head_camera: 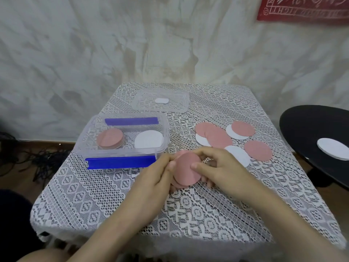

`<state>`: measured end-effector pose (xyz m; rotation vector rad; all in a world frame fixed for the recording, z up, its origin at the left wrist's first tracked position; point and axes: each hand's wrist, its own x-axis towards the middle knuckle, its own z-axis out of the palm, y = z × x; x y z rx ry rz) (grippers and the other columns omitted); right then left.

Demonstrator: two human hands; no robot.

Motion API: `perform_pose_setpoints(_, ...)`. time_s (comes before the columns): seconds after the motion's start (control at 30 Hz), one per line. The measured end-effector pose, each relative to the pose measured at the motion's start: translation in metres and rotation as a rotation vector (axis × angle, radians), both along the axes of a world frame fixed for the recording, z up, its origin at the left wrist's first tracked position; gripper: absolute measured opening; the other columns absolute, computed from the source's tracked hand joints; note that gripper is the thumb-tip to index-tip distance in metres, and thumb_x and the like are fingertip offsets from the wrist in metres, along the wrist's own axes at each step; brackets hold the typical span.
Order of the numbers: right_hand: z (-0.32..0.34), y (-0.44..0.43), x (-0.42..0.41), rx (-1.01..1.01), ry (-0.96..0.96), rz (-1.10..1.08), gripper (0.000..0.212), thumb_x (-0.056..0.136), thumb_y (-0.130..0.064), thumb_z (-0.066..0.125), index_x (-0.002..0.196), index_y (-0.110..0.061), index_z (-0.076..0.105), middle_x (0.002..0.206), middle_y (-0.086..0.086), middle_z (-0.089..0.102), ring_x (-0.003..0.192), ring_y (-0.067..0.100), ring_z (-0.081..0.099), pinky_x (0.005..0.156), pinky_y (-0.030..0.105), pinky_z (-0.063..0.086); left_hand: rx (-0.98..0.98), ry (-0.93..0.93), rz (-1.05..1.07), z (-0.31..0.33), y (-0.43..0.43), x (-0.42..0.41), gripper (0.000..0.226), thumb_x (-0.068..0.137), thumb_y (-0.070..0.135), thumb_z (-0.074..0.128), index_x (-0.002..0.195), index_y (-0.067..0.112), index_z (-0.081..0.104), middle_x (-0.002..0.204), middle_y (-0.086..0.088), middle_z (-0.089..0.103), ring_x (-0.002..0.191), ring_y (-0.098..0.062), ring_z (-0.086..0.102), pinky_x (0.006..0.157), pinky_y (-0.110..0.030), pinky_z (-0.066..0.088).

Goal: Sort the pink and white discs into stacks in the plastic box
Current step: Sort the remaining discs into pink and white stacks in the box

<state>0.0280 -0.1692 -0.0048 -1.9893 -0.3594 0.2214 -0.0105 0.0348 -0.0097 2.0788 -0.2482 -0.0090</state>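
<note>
Both hands meet at the table's middle on a small bunch of pink discs (186, 168). My left hand (153, 178) pinches the bunch from the left and my right hand (219, 167) grips it from the right, thumb on the top disc. To the left stands the clear plastic box (160, 148) with blue clips; inside it a pink stack (110, 138) sits left and a white stack (149, 139) right. Loose pink discs (217, 136) and white discs (238, 155) lie overlapping at the right of the table.
The box's clear lid (160, 100) lies at the table's far side. A black round stool (309, 129) at the right edge carries a white disc (333, 148). The lace tablecloth (198, 210) hangs over the table's near edge. Dark cables (37, 159) lie on the floor at left.
</note>
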Motion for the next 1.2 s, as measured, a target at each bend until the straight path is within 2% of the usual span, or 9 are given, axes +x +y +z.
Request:
perform_pose_setpoints(0.13,-0.002,0.01,-0.008,-0.058,-0.068,-0.003,0.008,0.094,-0.029,0.069,0.091,-0.036,0.067,0.081,-0.006,0.07,0.059,0.011,0.064,0.061,0.032,0.054,0.192,-0.083,0.01,-0.002,0.009,-0.002,0.018,0.098,0.044,0.054,0.116,0.046,0.054,0.089,0.015,0.07,0.08,-0.005,0.064,0.076,-0.04,0.054)
perform_pose_setpoints(0.2,0.0,0.013,-0.01,-0.128,-0.171,0.013,0.012,0.092,-0.034,0.07,0.089,-0.044,0.066,0.082,-0.012,0.068,0.065,0.005,0.061,0.065,0.028,0.052,0.233,-0.138,0.05,-0.001,0.016,-0.002,0.02,0.097,0.039,0.057,0.116,0.045,0.054,0.091,0.018,0.07,0.081,-0.004,0.064,0.075,-0.039,0.053)
perform_pose_setpoints(0.3,0.005,0.017,-0.013,-0.275,-0.312,0.046,0.013,0.093,-0.042,0.066,0.086,-0.051,0.061,0.077,-0.017,0.062,0.066,0.004,0.056,0.058,0.018,0.04,0.298,-0.191,0.071,0.001,0.024,-0.004,0.019,0.097,0.038,0.058,0.115,0.043,0.056,0.086,0.019,0.069,0.078,-0.003,0.061,0.072,-0.032,0.05)
perform_pose_setpoints(0.43,-0.001,0.022,-0.017,-0.346,-0.317,0.081,0.006,0.099,-0.041,0.059,0.094,-0.043,0.063,0.072,-0.017,0.066,0.069,0.002,0.062,0.06,0.024,0.049,0.33,-0.201,0.041,-0.004,0.031,-0.005,0.015,0.098,0.036,0.057,0.113,0.039,0.057,0.081,0.012,0.068,0.075,-0.007,0.061,0.071,-0.037,0.05)
perform_pose_setpoints(0.57,0.001,0.026,-0.017,-0.253,-0.327,0.063,0.007,0.099,-0.036,0.059,0.096,-0.034,0.065,0.078,-0.015,0.066,0.068,0.008,0.062,0.057,0.023,0.046,0.276,-0.243,0.043,-0.001,0.033,-0.006,0.014,0.099,0.03,0.057,0.11,0.039,0.058,0.083,0.016,0.067,0.076,-0.007,0.06,0.065,-0.024,0.045)
perform_pose_setpoints(0.73,-0.006,0.031,-0.016,-0.415,-0.34,0.095,0.02,0.1,-0.038,0.058,0.083,-0.049,0.052,0.07,-0.015,0.063,0.066,0.004,0.058,0.055,0.024,0.039,0.364,-0.26,-0.009,-0.006,0.033,-0.005,0.016,0.1,0.031,0.054,0.112,0.041,0.053,0.085,0.02,0.062,0.079,-0.004,0.056,0.064,-0.024,0.041)
perform_pose_setpoints(0.97,-0.008,0.037,-0.014,-0.388,-0.313,0.09,0.009,0.098,-0.037,0.061,0.092,-0.031,0.062,0.069,-0.013,0.063,0.066,0.006,0.057,0.055,0.021,0.035,0.426,-0.252,-0.031,-0.006,0.04,-0.002,0.005,0.102,0.03,0.048,0.104,0.027,0.051,0.085,0.011,0.061,0.078,-0.01,0.054,0.07,-0.037,0.044)
perform_pose_setpoints(1.1,-0.002,0.039,-0.013,-0.279,-0.272,0.061,0.007,0.098,-0.038,0.062,0.095,-0.033,0.067,0.074,-0.014,0.065,0.068,0.005,0.06,0.058,0.019,0.041,0.385,-0.227,-0.022,-0.001,0.048,-0.002,0.003,0.101,0.031,0.052,0.103,0.029,0.051,0.077,0.017,0.057,0.077,-0.007,0.054,0.062,-0.027,0.039)
perform_pose_setpoints(1.2,0.01,0.044,-0.011,-0.235,-0.301,0.037,0.008,0.098,-0.037,0.061,0.094,-0.034,0.067,0.08,-0.017,0.069,0.073,0.002,0.065,0.061,0.019,0.048,0.295,-0.203,0.001,0.004,0.056,-0.001,0.005,0.1,0.033,0.053,0.105,0.035,0.051,0.073,0.01,0.061,0.072,-0.009,0.057,0.061,-0.028,0.042)
